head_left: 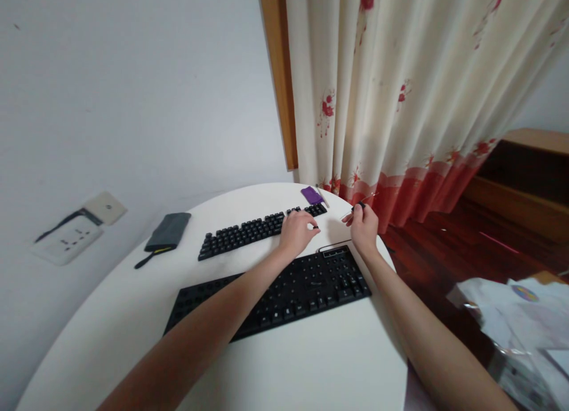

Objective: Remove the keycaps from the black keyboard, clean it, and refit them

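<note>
Across the lower center of the frame, a black keyboard, mostly bare of keycaps, lies on a white table; at lower right sits pale plastic packaging, contents too blurred to tell. Above the keyboard, the left hand pinches a small black piece while the right hand grips a dark-handled tool. Beyond, at center, stand rows of loose keycaps. A gray pouch, its inside hidden, rests at left; a wooden cabinet gapes dark at far right.
</note>
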Available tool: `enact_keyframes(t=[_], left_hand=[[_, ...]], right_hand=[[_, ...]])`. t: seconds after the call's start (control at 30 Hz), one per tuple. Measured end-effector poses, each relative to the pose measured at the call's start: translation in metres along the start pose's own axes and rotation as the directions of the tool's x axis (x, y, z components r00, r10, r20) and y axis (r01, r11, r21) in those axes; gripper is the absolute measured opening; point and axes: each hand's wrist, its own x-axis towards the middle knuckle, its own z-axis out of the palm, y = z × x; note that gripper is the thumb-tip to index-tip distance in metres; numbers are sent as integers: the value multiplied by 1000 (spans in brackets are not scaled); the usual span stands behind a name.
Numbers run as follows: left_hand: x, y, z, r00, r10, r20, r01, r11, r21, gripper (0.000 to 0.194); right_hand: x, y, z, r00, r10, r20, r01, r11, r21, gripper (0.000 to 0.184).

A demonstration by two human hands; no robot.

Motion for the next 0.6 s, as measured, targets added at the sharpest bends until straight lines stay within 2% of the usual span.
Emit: enact_keyframes(t=[0.13,0.27,0.6], left_hand=[[17,-11,19,999,-46,-10,47,996,74,7],[23,-20,31,996,-80,-40,83,991,105,9],[19,-30,33,991,-93,-92,102,991,89,9]], right_hand=[[-1,-1,0,1000,8,0,-8,1000,-13,34],[0,0,0,1000,11,13,-11,1000,1,34],[1,-1,0,999,26,24,-26,1000,-16,32]])
